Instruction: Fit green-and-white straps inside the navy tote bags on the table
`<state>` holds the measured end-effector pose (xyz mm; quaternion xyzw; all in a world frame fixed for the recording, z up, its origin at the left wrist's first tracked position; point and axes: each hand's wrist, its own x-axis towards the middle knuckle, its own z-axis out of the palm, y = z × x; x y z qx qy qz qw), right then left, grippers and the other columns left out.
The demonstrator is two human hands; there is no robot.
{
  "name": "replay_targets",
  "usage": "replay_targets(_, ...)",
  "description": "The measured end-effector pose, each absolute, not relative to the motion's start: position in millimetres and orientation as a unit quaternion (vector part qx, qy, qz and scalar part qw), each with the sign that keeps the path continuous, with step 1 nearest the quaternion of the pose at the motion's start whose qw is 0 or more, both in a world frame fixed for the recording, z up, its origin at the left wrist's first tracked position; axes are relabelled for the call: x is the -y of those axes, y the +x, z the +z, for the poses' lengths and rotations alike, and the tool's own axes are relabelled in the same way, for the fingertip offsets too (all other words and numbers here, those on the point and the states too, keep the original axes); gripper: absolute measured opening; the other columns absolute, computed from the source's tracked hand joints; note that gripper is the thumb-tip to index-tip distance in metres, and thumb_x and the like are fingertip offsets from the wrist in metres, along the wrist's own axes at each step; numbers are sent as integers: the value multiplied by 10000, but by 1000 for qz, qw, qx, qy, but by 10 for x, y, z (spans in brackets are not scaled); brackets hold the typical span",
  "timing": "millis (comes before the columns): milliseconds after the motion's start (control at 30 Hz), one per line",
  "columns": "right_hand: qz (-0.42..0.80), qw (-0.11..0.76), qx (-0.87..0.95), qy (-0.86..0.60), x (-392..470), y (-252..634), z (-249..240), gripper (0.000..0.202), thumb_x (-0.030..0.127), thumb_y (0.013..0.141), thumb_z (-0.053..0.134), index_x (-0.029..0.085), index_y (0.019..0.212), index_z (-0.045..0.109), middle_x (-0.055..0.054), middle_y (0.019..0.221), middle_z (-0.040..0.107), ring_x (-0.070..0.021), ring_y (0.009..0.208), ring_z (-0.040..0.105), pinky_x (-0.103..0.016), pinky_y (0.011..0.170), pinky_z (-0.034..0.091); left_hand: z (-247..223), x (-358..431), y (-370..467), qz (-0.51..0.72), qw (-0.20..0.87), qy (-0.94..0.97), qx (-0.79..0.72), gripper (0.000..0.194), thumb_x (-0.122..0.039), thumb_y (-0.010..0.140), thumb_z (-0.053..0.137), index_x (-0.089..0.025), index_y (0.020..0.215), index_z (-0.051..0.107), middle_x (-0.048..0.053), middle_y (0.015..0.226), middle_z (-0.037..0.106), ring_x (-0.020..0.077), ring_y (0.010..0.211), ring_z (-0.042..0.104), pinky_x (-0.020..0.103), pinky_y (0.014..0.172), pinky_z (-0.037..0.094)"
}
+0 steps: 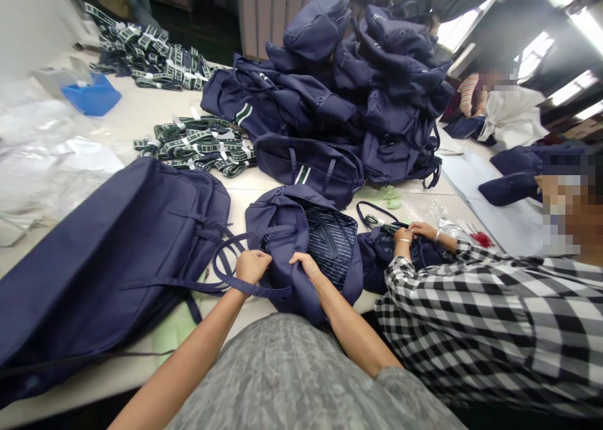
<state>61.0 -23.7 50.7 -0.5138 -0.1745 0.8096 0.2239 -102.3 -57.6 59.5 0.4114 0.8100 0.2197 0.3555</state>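
The open navy bag (pixel 301 241) lies on the near edge of the worktop (pixel 141 113), directly in front of the person, with its mouth turned up so that the dark striped lining (pixel 332 238) is visible inside. The left hand (pixel 252 265) has its grip closed on the fabric at the near rim of the bag, close to where a long navy handle loop (pixel 226 276) curves out to the left. The right hand (pixel 306 267) is just beside it, and its fingers pinch the same rim, a little more to the right. The two hands are near each other but do not touch.

To the left of the bag, a large flat navy bag (pixel 108 260) covers much of the worktop. Behind the open bag lies a closed navy bag with a white and green stripe (pixel 308 169), and behind that rises a high pile of navy bags (pixel 367 85). Bundles of green and white straps (pixel 198 144) lie to the left of the pile. On the right, a co-worker in a checked shirt (pixel 485 329) keeps both hands (pixel 412 232) on another navy bag (pixel 386 251), just beside the open one.
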Motion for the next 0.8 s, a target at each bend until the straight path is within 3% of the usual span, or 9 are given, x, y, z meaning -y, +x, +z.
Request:
replay_targets(433,809,233,184,-508,251,618,576,135,129,576,510,153,630,632,18,518,576,-154,550,564,-272,650,465,490,666,-972,267,330,396,-814,145,-303,633,566,-212,617,677,4,636,705,184,687,650,253,604,425)
replay_targets(800,816,201,166,-516,130,718,626,166,112,562,486,147,659,616,15,508,590,-139,484,538,-255,596,479,377,702,-1018,328,362,370,-790,130,-296,637,575,-206,643,669,-12,586,681,164,637,646,241,614,446)
